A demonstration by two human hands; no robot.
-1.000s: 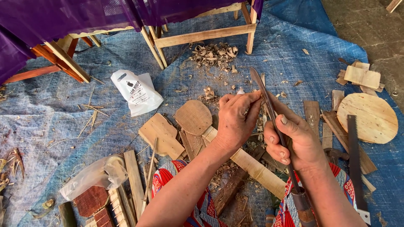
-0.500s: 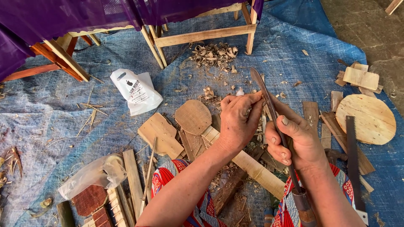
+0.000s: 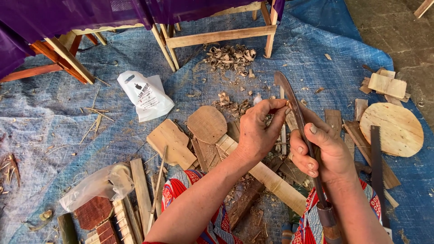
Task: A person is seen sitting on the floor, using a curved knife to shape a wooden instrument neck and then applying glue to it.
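the right hand (image 3: 323, 151) is wrapped around a long curved knife (image 3: 296, 113), blade pointing away over the blue tarp (image 3: 68, 113) on the floor. the left hand (image 3: 257, 131) pinches a small wood sliver (image 3: 288, 105) between thumb and fingertips, held against the blade near its middle. just left of the left hand lie a rounded wooden paddle piece (image 3: 207, 123) and a flat board (image 3: 172, 142). a round wooden disc (image 3: 392, 129) and a saw (image 3: 376, 167) lie near the tarp's right edge, wood shavings (image 3: 230, 56) toward its far edge.
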